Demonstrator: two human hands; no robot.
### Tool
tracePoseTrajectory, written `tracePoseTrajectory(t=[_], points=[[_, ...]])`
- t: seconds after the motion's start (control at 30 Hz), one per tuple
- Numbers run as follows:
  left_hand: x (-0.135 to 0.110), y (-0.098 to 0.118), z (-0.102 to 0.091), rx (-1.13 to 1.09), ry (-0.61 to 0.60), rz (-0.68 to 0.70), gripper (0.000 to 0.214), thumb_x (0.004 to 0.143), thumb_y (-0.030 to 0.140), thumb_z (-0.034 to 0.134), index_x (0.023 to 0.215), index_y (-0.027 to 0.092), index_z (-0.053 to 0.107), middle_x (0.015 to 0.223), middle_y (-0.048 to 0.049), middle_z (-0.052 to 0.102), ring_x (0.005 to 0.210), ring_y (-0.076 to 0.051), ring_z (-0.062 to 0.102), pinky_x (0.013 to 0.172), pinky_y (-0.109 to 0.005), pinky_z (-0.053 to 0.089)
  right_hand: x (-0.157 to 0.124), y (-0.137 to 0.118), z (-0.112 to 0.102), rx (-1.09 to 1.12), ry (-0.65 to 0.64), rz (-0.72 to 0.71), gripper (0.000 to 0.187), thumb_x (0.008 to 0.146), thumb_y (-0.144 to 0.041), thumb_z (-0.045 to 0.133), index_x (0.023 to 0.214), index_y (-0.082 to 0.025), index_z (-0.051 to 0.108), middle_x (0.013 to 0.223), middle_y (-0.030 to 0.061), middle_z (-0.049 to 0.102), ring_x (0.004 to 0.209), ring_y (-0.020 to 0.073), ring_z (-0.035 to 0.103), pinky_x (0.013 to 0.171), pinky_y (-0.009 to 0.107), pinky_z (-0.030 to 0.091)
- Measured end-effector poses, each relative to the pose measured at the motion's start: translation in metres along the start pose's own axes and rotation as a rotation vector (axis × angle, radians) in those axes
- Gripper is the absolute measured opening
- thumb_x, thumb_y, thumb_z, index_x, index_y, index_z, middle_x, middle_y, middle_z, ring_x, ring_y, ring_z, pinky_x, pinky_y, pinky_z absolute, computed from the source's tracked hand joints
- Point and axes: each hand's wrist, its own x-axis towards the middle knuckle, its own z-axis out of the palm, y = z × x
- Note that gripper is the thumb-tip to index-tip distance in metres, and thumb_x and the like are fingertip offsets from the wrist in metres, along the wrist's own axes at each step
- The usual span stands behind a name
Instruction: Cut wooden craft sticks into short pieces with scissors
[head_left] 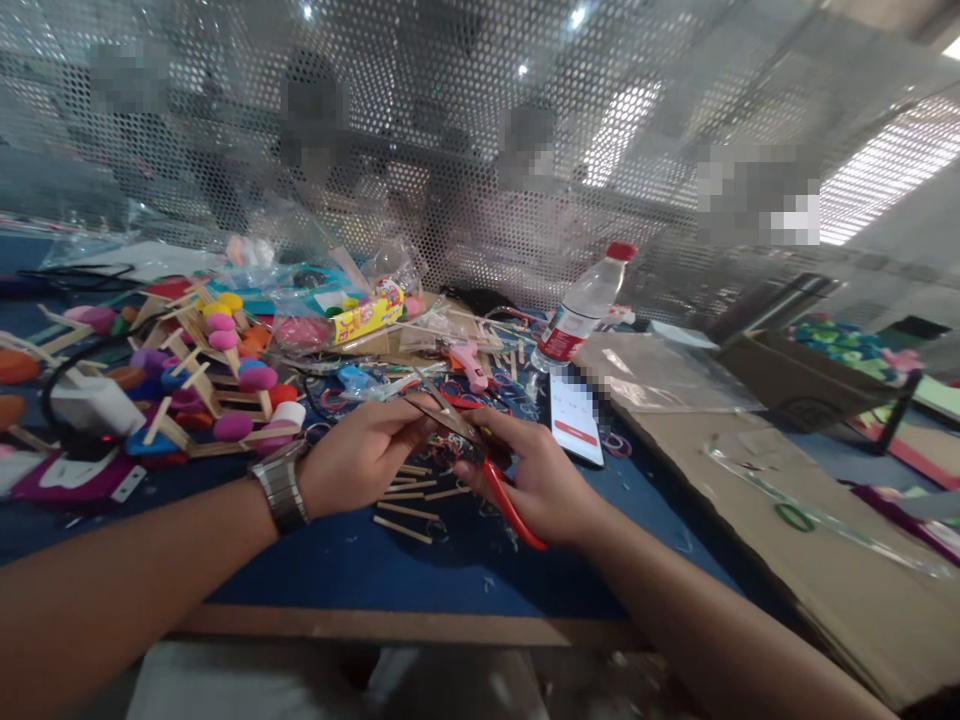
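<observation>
Red-handled scissors (pixel 516 512) are gripped in my right hand (pixel 544 470), with their metal blades partly apart and angled toward my left hand (pixel 358 452). The left hand is closed in a pinch right beside the blades. Whatever lies between its fingertips is too small or hidden to name. A metal-band watch (pixel 282 487) circles my left wrist. Below the hands, several thin wooden sticks (pixel 405 507) lie on the blue tabletop (pixel 480 580) among small scraps.
At the left is a pile of wooden-stick pieces with coloured round pads (pixel 232 427), near a white plug adapter (pixel 96 410). Beyond my hands lie a pink glue gun (pixel 471 366), a bottle (pixel 577 310) and a phone (pixel 574 425). Cardboard (pixel 720 520) covers the right side.
</observation>
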Motion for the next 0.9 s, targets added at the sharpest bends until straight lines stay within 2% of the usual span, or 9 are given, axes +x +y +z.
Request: tracePoseTrajectory(t=[0.27, 0.4, 0.57, 0.77, 0.9], points=[[-0.0009, -0.0021, 0.0011, -0.002, 0.022, 0.021, 0.029, 0.097, 0.014, 0.041, 0.104, 0.017, 0.068, 0.093, -0.0046, 0.07, 0.085, -0.016, 0.063, 0.079, -0.028, 0.051, -0.0005, -0.0004, 0.0003, -0.004, 0.03, -0.019, 0.037, 0.086, -0.039, 0.062, 0.114, -0.014, 0.062, 0.072, -0.0001, 0.055, 0.061, 0.0133, 0.046, 0.059, 0.026, 0.038], [-0.0005, -0.0009, 0.0006, -0.01, 0.025, 0.027, 0.03, 0.095, 0.011, 0.041, 0.105, 0.018, 0.068, 0.097, -0.0047, 0.071, 0.082, -0.014, 0.062, 0.078, -0.027, 0.052, -0.0009, -0.0009, 0.001, 0.009, 0.023, -0.016, 0.036, 0.088, -0.039, 0.06, 0.114, -0.014, 0.062, 0.07, -0.0013, 0.053, 0.06, 0.0128, 0.044, 0.059, 0.026, 0.038], [-0.0006, -0.0008, 0.0008, 0.002, 0.026, 0.025, 0.029, 0.096, 0.013, 0.041, 0.105, 0.017, 0.068, 0.093, -0.0042, 0.069, 0.084, -0.015, 0.061, 0.081, -0.027, 0.051, -0.0007, 0.001, 0.0022, 0.003, 0.037, -0.012, 0.034, 0.088, -0.036, 0.06, 0.114, -0.013, 0.063, 0.075, 0.0024, 0.058, 0.063, 0.014, 0.048, 0.059, 0.026, 0.038], [0.0001, 0.0021, 0.0007, 0.032, 0.044, 0.024, 0.028, 0.096, 0.015, 0.042, 0.098, 0.017, 0.07, 0.079, -0.0016, 0.064, 0.069, -0.013, 0.055, 0.078, -0.026, 0.051, -0.0007, 0.0026, 0.0032, -0.049, 0.093, -0.048, 0.033, 0.087, -0.034, 0.061, 0.112, -0.013, 0.065, 0.076, 0.0042, 0.062, 0.062, 0.0143, 0.05, 0.058, 0.026, 0.039], [0.0, 0.0031, -0.0002, 0.044, 0.038, 0.034, 0.029, 0.097, 0.015, 0.042, 0.1, 0.018, 0.07, 0.079, -0.002, 0.065, 0.07, -0.014, 0.057, 0.078, -0.026, 0.051, -0.0017, 0.002, 0.0029, -0.035, 0.089, -0.045, 0.037, 0.085, -0.033, 0.064, 0.115, -0.012, 0.064, 0.081, 0.0057, 0.064, 0.066, 0.0154, 0.052, 0.06, 0.027, 0.041]])
